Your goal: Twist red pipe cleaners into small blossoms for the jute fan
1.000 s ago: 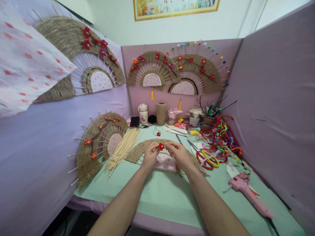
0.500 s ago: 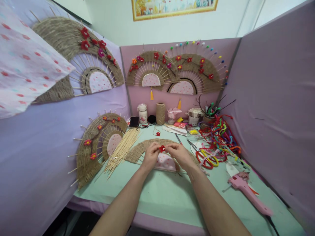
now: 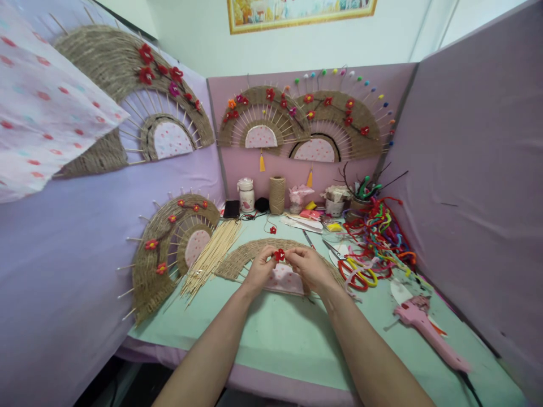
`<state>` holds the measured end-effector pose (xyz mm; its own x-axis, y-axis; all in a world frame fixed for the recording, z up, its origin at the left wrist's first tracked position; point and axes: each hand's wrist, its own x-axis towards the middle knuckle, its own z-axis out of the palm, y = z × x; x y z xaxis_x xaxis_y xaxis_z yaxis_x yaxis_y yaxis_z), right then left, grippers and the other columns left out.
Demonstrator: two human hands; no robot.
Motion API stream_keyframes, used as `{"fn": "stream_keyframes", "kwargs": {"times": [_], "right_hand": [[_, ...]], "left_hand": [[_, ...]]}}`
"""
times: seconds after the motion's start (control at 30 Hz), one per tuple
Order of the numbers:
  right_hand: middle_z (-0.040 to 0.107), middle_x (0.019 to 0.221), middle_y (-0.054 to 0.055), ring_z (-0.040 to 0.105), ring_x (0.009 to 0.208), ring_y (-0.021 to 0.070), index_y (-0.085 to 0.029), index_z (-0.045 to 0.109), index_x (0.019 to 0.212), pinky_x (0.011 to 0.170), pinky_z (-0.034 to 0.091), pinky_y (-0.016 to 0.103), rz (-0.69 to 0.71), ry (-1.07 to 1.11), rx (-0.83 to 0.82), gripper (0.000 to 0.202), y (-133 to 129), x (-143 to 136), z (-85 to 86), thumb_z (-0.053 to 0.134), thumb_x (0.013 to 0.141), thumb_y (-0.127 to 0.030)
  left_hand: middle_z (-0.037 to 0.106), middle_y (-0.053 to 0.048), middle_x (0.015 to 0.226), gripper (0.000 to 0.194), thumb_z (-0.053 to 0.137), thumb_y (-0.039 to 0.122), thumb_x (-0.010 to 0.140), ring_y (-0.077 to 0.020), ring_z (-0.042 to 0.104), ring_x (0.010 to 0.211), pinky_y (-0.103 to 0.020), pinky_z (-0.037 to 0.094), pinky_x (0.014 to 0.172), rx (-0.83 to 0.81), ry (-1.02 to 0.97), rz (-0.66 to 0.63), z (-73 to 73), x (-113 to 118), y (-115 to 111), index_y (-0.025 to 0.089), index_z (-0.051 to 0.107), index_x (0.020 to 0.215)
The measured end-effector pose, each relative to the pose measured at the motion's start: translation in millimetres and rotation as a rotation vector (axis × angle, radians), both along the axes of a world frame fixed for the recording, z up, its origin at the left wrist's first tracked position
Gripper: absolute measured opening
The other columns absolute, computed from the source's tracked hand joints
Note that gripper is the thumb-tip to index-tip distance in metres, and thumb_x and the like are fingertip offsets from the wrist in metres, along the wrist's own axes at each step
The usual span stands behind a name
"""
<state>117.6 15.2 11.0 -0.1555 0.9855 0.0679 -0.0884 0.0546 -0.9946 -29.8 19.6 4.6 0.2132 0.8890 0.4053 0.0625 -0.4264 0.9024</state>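
Note:
Between my fingertips is a small red pipe-cleaner flower (image 3: 279,255). My left hand (image 3: 262,268) pinches its left side, and my right hand (image 3: 309,264) pinches the right side. Both hands are over a twine-woven, fan-shaped piece (image 3: 237,257) lying on the table, partly covered by them. At its centre is a pink dotted fabric half-circle (image 3: 285,281). Beyond the fan's top edge a second red flower (image 3: 272,230) lies with a thin curled wire.
Bamboo sticks (image 3: 211,257) lie to the left beside a finished fan (image 3: 148,271). At right are scissors (image 3: 358,275), a pile of pipe cleaners (image 3: 382,237) and a pink glue gun (image 3: 428,333). A twine roll (image 3: 277,195) and a white jar (image 3: 246,195) stand behind.
My hands stay almost in place, with the red flower turned slightly and raised a little between the fingertips. Everything on the table stays put; the view has shifted very slightly.

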Motion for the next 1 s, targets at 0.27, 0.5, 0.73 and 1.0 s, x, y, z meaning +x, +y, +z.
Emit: {"fn": "stream_keyframes", "kwargs": {"times": [0.27,0.5,0.73,1.0], "right_hand": [[0.048,0.053,-0.004,0.035,0.048,0.0077,-0.015,0.061,0.066,0.047,0.025,0.023,-0.054,0.011,-0.018,0.02,-0.8,-2.7,0.7,0.061,0.063,-0.035],[0.048,0.056,-0.004,0.035,0.049,0.0072,-0.016,0.059,0.063,0.047,0.025,0.022,0.0,0.044,0.013,0.017,-0.4,-6.6,-2.5,0.061,0.065,-0.032],[0.06,0.065,0.001,0.047,0.059,0.0119,-0.016,0.066,0.07,0.055,0.033,0.025,-0.093,-0.105,0.074,0.027,-5.3,3.3,17.1,0.062,0.067,-0.042],[0.061,0.066,0.001,0.047,0.059,0.0115,-0.016,0.066,0.068,0.054,0.033,0.024,-0.03,-0.112,0.059,0.025,-5.5,6.0,15.7,0.066,0.065,-0.04]], "left_hand": [[0.06,-0.004,0.084,0.018,0.061,0.034,0.076,-0.0166,0.053,0.084,-0.028,0.04,0.079,0.032,-0.108,0.07,-3.5,-1.9,2.5,0.017,0.065,0.078],[0.061,-0.003,0.082,0.018,0.064,0.034,0.072,-0.0154,0.054,0.081,-0.028,0.041,0.077,-0.061,-0.229,0.042,-10.9,1.0,4.6,0.017,0.063,0.077],[0.062,-0.004,0.08,0.018,0.062,0.034,0.074,-0.017,0.055,0.081,-0.029,0.041,0.079,-0.023,-0.116,0.097,-8.5,-2.4,6.2,0.016,0.064,0.076],[0.059,-0.004,0.079,0.023,0.061,0.038,0.074,-0.0169,0.053,0.079,-0.028,0.04,0.075,-0.032,-0.021,-0.036,-0.2,-1.2,-1.0,0.015,0.064,0.073]]}}
